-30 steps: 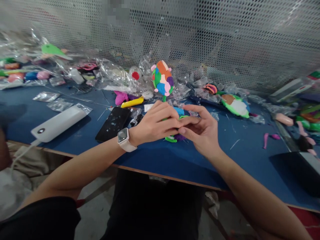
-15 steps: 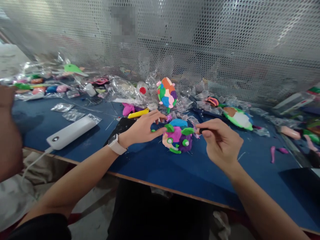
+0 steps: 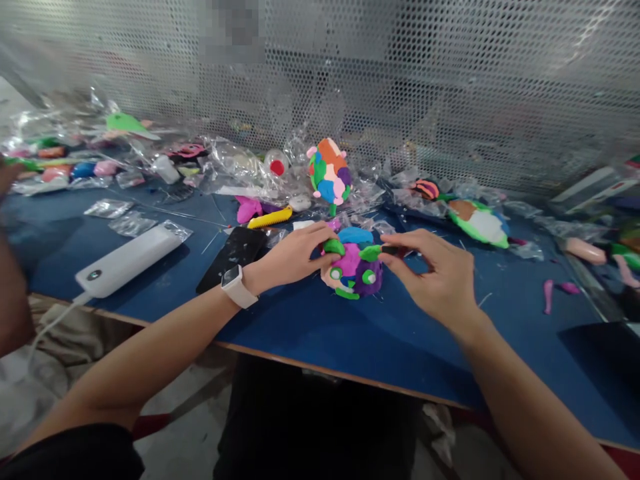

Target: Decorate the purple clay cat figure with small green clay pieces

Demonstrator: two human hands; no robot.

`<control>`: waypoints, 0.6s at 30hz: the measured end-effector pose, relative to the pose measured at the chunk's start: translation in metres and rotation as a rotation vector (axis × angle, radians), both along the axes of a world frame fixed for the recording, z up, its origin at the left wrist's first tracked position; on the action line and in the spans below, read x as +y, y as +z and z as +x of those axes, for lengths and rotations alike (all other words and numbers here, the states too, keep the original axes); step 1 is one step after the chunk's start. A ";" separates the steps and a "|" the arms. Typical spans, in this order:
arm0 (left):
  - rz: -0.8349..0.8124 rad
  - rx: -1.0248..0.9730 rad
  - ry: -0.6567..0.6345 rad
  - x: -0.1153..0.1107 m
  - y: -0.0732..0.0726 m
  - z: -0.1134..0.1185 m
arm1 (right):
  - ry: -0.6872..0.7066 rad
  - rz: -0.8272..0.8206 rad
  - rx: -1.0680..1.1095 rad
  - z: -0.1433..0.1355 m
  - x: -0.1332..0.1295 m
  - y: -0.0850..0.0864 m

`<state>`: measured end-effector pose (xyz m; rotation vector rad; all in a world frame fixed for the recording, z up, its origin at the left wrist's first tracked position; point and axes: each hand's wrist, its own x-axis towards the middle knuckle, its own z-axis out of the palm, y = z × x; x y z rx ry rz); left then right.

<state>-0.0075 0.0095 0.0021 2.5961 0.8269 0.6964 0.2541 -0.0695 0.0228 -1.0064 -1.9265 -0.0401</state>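
A clay figure (image 3: 353, 263) shaped like a round animal head sits on the blue table, patched in pink, purple, peach and blue. It has white-and-green eyes and two green ears. My left hand (image 3: 297, 257) has its thumb and fingers closed around the left green ear (image 3: 333, 247), steadying the figure. In a pinch between thumb and forefinger, my right hand (image 3: 440, 277) holds a small black clay piece (image 3: 393, 251) against the outer end of the right green ear (image 3: 371, 253). Part of that black piece is hidden by my fingers.
Behind the figure stands a multicoloured clay ball (image 3: 330, 172) on a green stem. A black phone (image 3: 233, 257), yellow cutter (image 3: 270, 217) and white power bank (image 3: 133, 260) lie to the left. Plastic bags line the perforated metal panel (image 3: 350, 80). A green-rimmed clay piece (image 3: 480, 223) lies right. Another person's arm (image 3: 13, 287) shows at far left.
My right hand has moved left, bringing the black clay piece to the right ear. My left fingers have closed on the left ear. The view has shifted slightly.
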 end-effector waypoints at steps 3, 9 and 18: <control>0.004 -0.022 -0.011 0.002 -0.001 0.000 | -0.006 0.006 -0.011 -0.001 0.000 -0.001; 0.038 -0.105 0.006 0.002 -0.004 -0.002 | 0.013 0.049 -0.030 -0.008 -0.001 -0.003; 0.263 -0.361 -0.002 -0.007 0.007 -0.010 | -0.015 0.141 -0.054 -0.023 -0.008 -0.006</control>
